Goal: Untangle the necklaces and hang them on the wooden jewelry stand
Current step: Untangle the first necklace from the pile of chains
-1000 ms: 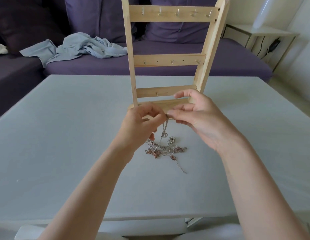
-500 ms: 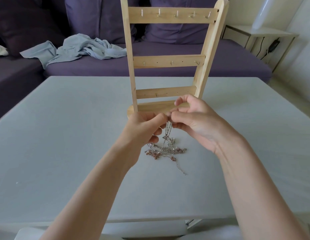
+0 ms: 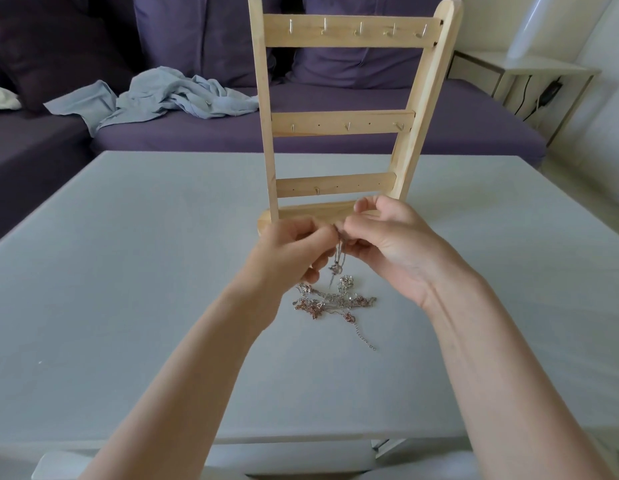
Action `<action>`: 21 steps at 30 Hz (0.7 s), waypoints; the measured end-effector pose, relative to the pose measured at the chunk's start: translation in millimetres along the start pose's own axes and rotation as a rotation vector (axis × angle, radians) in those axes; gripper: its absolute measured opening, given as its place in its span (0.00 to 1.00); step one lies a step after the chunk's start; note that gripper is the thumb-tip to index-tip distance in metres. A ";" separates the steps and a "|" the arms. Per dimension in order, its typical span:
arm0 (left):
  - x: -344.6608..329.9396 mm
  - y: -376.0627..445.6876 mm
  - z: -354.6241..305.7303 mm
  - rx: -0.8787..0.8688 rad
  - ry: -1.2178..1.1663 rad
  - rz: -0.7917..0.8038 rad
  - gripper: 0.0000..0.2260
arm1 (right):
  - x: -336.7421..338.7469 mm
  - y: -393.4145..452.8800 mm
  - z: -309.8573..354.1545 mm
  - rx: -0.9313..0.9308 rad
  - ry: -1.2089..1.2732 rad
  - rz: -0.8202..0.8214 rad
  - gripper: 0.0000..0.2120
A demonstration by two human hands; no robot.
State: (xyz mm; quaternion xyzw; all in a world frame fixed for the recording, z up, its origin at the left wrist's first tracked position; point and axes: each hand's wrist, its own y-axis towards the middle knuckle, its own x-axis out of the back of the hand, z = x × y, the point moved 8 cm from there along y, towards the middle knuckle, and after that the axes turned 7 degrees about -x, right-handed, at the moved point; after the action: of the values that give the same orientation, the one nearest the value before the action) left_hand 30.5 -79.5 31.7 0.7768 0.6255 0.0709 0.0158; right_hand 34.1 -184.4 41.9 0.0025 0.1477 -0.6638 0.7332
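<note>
1. Our left hand point(image 3: 294, 251) and right hand point(image 3: 387, 244) both pinch one thin silver chain point(image 3: 339, 252) above the tangled silver and rose necklace heap point(image 3: 332, 301) on the grey worktop point(image 3: 145, 271).
2. We lift slowly and tease it loose, no yanking.
3. Pale wooden ladder-shaped jewelry stand point(image 3: 342, 124) sits just behind, hooks bare.

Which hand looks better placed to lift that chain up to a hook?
Probably the right hand: it pinches the thin silver chain nearest the pale wooden jewelry stand. The left hand pinches it lower.
</note>
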 end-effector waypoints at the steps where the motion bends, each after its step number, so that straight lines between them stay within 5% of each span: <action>1: -0.2 -0.9 2.8 0.046 -0.080 0.000 0.07 | -2.7 -1.3 1.5 0.000 0.026 0.033 0.15; 10: -2.3 -2.4 8.2 0.183 -0.335 -0.015 0.09 | 9.0 -2.2 5.5 0.053 -0.087 -0.013 0.13; 21: 8.1 0.2 6.2 0.051 0.099 -0.065 0.07 | 10.8 -2.9 7.4 0.085 -0.435 -0.072 0.16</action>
State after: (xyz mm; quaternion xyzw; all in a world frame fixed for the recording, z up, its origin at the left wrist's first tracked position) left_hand 33.1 -71.3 26.3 0.7518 0.6520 0.0927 -0.0328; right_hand 33.7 -196.8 47.2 -0.1150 -0.0421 -0.6801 0.7229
